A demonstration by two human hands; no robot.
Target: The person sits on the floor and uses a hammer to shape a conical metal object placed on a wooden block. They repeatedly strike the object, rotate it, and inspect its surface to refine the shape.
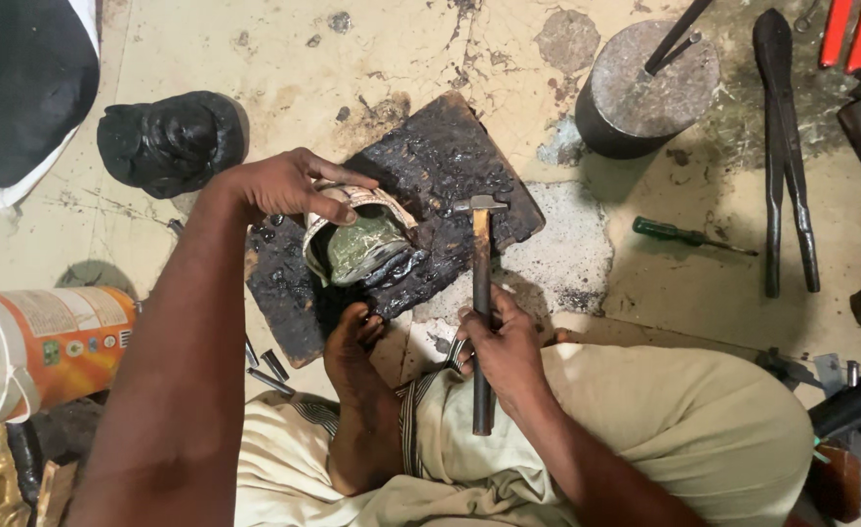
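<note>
Hammer [480, 293] in my right hand [502, 344], fingers wrapped tight round the middle of its dark handle, the steel head hovering just above the blackened block [450, 156] that lies flat on the floor [206, 39]. My left hand [284, 183] reaches across and clamps the crumpled metal can [360, 244], greenish and already bent out of shape, thumb and fingers closed over its pale rim so it sits pressed against the sooty face of the block. My bare foot [357, 337] rests at the block's near edge, toes touching it, and I judge that it helps stop the slab sliding. To strike well here, I reckon the hammer face should come down square on the can's raised fold, not on the rim where my fingertips lie, so the left fingers want to sit back toward the far side, clear of the head's path. A grip lower on the handle would probably give more swing; choked up like this, I get control instead. Round about: a heavy round metal cylinder [645, 88] beyond the block, a green-handled screwdriver [689, 234] to the right, long black tongs [785, 156] further out, a white-and-orange tub [35, 351] lying at my left, a black cap [172, 141] behind.
</note>
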